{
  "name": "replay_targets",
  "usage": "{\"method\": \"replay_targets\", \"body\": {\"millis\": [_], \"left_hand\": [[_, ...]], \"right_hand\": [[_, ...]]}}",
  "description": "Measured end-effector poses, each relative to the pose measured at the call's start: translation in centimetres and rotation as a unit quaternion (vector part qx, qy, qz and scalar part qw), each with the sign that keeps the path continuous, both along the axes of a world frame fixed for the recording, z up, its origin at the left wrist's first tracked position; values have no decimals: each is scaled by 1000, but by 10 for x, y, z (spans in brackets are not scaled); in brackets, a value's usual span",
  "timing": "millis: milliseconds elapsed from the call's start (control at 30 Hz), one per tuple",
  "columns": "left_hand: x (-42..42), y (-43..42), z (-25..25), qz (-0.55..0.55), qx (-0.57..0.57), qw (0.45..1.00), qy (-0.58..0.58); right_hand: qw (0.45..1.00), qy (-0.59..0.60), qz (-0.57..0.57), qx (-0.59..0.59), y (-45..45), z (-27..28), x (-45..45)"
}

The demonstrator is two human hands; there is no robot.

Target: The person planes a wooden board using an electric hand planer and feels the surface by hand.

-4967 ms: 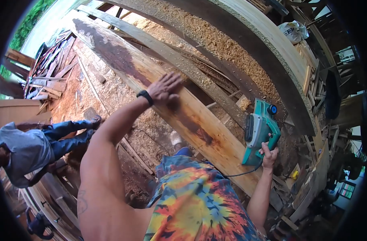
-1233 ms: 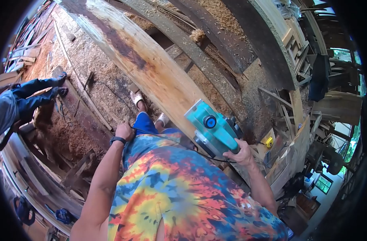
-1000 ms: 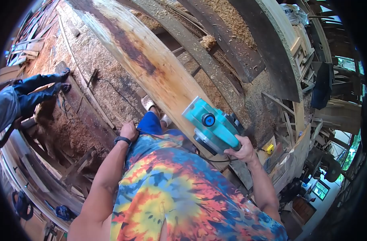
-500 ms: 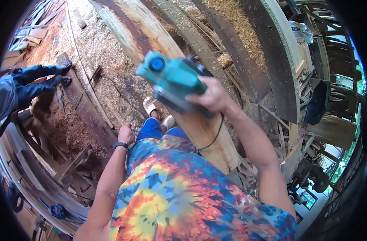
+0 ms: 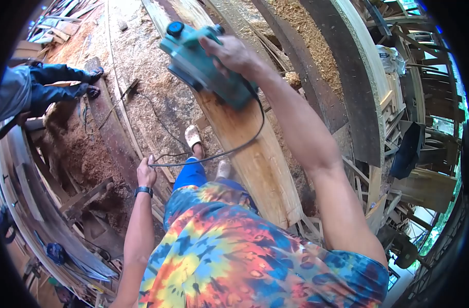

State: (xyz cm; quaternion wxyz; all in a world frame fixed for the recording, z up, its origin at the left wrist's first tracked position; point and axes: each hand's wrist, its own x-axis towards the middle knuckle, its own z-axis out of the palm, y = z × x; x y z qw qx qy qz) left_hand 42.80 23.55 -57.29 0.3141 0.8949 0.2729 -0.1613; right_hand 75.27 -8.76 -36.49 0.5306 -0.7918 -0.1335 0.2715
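Sawdust [image 5: 147, 56] strewed the ground around our board [image 5: 260, 164], which ran lengthwise away from us. Closest, left of its edge, our left hand [image 5: 146, 173] pinched the cord [image 5: 214, 155]. Farther up, our right hand [image 5: 232, 54] gripped the planer [image 5: 195, 57], skewed over the board; contact was too blurred to tell. Wood extended beyond it.

At the upper centre of the frame, the right hand [image 5: 234, 54] grips a teal power planer [image 5: 206, 66], blurred, over a pale board [image 5: 265, 164] that slants down to the lower centre. A black cord [image 5: 234, 150] sags from the planer to the left hand [image 5: 146, 174], left of centre, which pinches it. 1 other person [image 5: 19, 95] stands at the upper left, and a white bag [image 5: 391, 60] sits at the upper right beyond a dark, curved plank [image 5: 353, 87].
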Motion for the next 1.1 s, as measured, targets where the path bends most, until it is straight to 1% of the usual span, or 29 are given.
{"method": "replay_targets", "body": {"millis": [33, 100, 133, 200, 233, 267, 300, 367, 400, 433, 467, 500, 567, 633, 667, 700, 733, 833, 967, 1033, 1100], "left_hand": [[-11, -1, -2, 8, -7, 1000, -12], [-36, -6, -15, 22, -24, 999, -36], [-48, -9, -20, 30, -26, 999, -15], [-70, -26, -24, 12, -24, 999, -26], [-80, -35, -26, 3, -23, 999, -32], [-92, -42, -36, -14, -21, 999, -26], [-100, -55, -36, 4, -49, 999, 7], [-106, -81, -18, -19, -26, 999, 30], [-112, -84, -18, -4, -60, 997, 57], [-116, -88, -14, -18, -47, 997, 54], [-119, -91, -7, -31, -35, 998, 52], [-123, -93, -4, -45, -23, 998, 49], [-133, -90, -8, -54, -29, 997, 42], [-139, -87, -14, -63, -34, 997, 38], [-140, -86, -13, -54, -53, 997, 36], [-139, -88, -8, -40, -40, 997, 44], [-138, -91, -3, -27, -28, 998, 53], [-139, -87, -4, -13, -12, 998, 60], [-146, -77, -13, 9, -35, 997, 64], [-144, -71, -9, 15, -6, 997, 75], [-140, -63, -6, 26, 11, 997, 73]], "right_hand": [[1000, 4, 13, 3, -13, -4, -17], [1000, -1, -1, -28, -44, 6, -76], [999, 11, -6, -38, -64, 10, -105], [998, 31, -5, -57, -108, 7, -170], [997, 63, -16, -50, -131, 8, -205], [998, 30, -15, -46, -155, 4, -241], [997, 29, -29, -62, -176, 7, -275], [993, 61, -34, -90, -220, 9, -334], [996, 17, -46, -75, -231, 15, -355], [994, 35, -51, -86, -254, 6, -379], [988, 100, -62, -103, -271, 6, -396], [989, 94, -61, -100, -276, 5, -401], [990, 86, -64, -94, -284, 3, -408], [992, 66, -64, -90, -269, 11, -391], [992, 58, -62, -91, -261, 13, -380], [993, 50, -60, -91, -252, 13, -367], [994, 21, -60, -90, -239, 15, -352], [993, 25, -49, -104, -207, 20, -305], [992, -28, -30, -122, -165, 8, -238], [992, -42, -36, -113, -132, 10, -198], [992, -81, -41, -91, -97, 4, -153]]}}
